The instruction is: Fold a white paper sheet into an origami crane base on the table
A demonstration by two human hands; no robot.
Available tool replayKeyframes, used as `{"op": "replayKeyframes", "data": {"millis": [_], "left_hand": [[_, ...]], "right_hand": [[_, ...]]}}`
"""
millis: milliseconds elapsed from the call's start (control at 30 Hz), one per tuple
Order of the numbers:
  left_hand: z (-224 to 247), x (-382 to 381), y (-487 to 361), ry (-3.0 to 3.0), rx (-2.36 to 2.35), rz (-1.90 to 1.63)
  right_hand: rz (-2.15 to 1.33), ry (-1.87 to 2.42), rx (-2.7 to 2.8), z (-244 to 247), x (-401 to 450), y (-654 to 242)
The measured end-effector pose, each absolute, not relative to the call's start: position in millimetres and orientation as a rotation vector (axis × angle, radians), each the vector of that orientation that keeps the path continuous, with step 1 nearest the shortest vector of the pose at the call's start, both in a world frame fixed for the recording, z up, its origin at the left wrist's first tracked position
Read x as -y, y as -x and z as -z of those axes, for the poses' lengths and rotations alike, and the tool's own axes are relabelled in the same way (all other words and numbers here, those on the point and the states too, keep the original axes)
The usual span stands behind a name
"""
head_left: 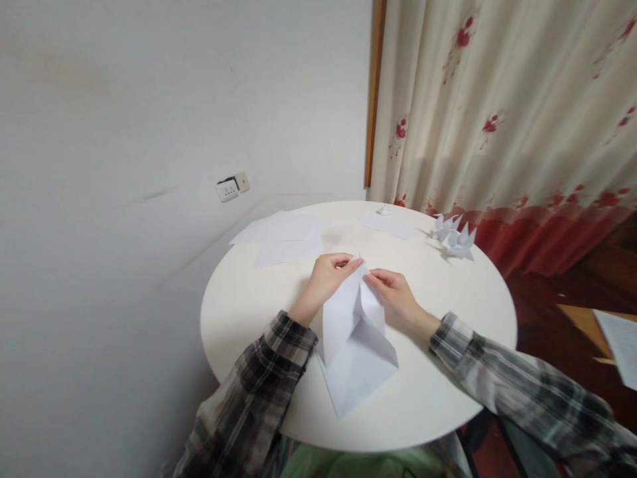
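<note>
A partly folded sheet of white paper [355, 362] stands over the near half of the round white table. Its upper end narrows to a point, and two side flaps meet along a middle crease; the lower part spreads out to a wide corner. My left hand [332, 275] pinches the left flap close to the tip, thumb on the front. On the other side my right hand [393, 289] grips the right flap slightly lower, also with the thumb in front. Most of the fingers behind the paper are hidden.
Loose white sheets [281, 232] lie at the table's back left. Another sheet [385, 224] and a small folded paper piece [383, 210] are at the back. Several folded paper cranes [455, 239] stand at the right edge. A wall is left, a curtain [497, 133] behind.
</note>
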State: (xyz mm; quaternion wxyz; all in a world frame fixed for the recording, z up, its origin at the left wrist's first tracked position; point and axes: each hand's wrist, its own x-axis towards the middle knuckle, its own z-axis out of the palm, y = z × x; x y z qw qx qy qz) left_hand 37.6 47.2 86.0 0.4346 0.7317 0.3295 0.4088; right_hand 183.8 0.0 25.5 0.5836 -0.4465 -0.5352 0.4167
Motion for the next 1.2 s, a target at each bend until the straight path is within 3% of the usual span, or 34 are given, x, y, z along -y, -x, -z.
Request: {"op": "replayKeyframes", "data": {"millis": [700, 1200], "left_hand": [[-87.0, -44.5, -38.2, -1.956, -0.889, -1.013], [-87.2, -44.1, -40.1, -1.736, -0.788, -1.085]], "right_hand": [[-0.896, 1.089, 1.365, -29.8, 2.5, -184.7], [-0.874, 1.102, 1.387, -29.1, 3.8, -183.7]]}}
